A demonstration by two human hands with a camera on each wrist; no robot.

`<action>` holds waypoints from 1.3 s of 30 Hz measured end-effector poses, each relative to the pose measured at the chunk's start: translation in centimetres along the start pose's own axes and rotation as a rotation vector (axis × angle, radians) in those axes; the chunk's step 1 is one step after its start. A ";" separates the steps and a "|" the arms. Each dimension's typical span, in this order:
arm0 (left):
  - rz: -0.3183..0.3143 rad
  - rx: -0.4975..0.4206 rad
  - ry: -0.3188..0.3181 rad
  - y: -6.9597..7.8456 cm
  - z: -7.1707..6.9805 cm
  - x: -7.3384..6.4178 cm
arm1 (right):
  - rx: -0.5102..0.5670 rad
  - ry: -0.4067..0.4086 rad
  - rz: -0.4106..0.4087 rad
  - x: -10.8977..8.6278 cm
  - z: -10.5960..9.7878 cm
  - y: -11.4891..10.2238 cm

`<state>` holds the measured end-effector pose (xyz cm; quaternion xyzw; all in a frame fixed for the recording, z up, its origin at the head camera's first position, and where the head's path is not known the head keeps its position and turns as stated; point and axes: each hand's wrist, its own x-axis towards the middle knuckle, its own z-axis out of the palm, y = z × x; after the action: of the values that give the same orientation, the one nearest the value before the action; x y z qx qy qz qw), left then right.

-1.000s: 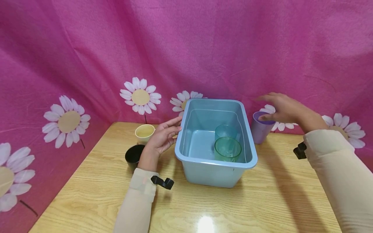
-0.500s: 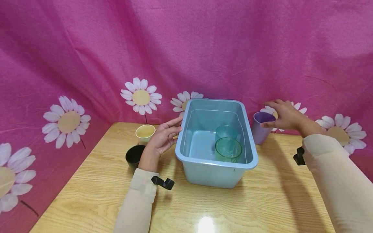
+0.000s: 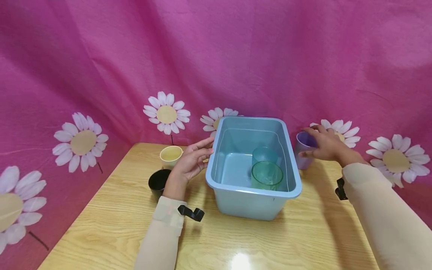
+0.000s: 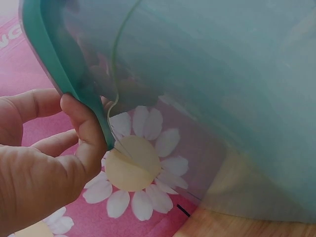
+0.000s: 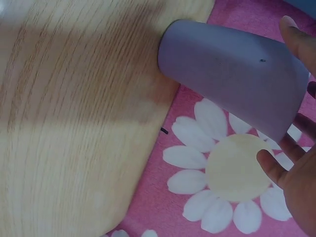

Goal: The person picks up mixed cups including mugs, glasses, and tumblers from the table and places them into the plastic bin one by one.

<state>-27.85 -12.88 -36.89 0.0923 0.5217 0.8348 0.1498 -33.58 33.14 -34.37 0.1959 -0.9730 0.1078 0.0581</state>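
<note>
A blue plastic tub [image 3: 249, 202] stands on the table, with a teal tumbler [image 3: 264, 153] and a green tumbler [image 3: 266, 180] inside at its right. My left hand [image 3: 192, 159] holds the tub's left rim, thumb on the lip and fingers just under it, as the left wrist view shows. Right of the tub, a purple cup [image 3: 303, 155] stands upright near the back edge. My right hand [image 3: 327, 146] is spread about the cup's mouth, fingers reaching over its far side. In the right wrist view fingers lie to either side of the purple cup [image 5: 227, 69], with gaps showing.
A cream cup [image 3: 170, 159] and a black cup [image 3: 158, 183] stand left of the tub, close beside my left hand and wrist. A pink curtain [image 3: 216, 56] with white flowers hangs behind the wooden table [image 3: 216, 247].
My right hand has come down from above the purple cup to around its mouth. The left hand stays at the tub's rim. The whole head view has shifted slightly.
</note>
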 end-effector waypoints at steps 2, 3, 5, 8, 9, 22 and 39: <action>0.002 -0.001 0.004 -0.1 0.0 0.0 | 0.003 0.005 0.001 0.1 0.3 0.0; 0.004 -0.002 0.006 -0.1 0.0 0.0 | 0.007 0.005 0.003 0.1 0.3 0.0; 0.007 -0.002 0.009 -0.1 -0.1 0.0 | 0.006 -0.001 0.009 0.3 0.4 0.0; 0.010 -0.005 0.002 -0.1 -0.1 0.0 | 0.001 -0.018 0.021 0.4 0.5 0.1; 0.009 -0.009 -0.001 -0.1 -0.2 0.0 | -0.001 -0.026 0.026 0.4 0.5 0.1; 0.006 -0.020 -0.013 0.0 0.0 -0.1 | -0.002 -0.027 0.015 0.6 1.0 0.4; 0.000 -0.012 -0.018 -0.1 0.2 -0.2 | 0.018 -0.021 -0.021 0.0 0.4 0.4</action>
<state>-27.65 -12.77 -36.87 0.0988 0.5153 0.8371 0.1548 -33.74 33.40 -34.83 0.2076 -0.9704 0.1138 0.0472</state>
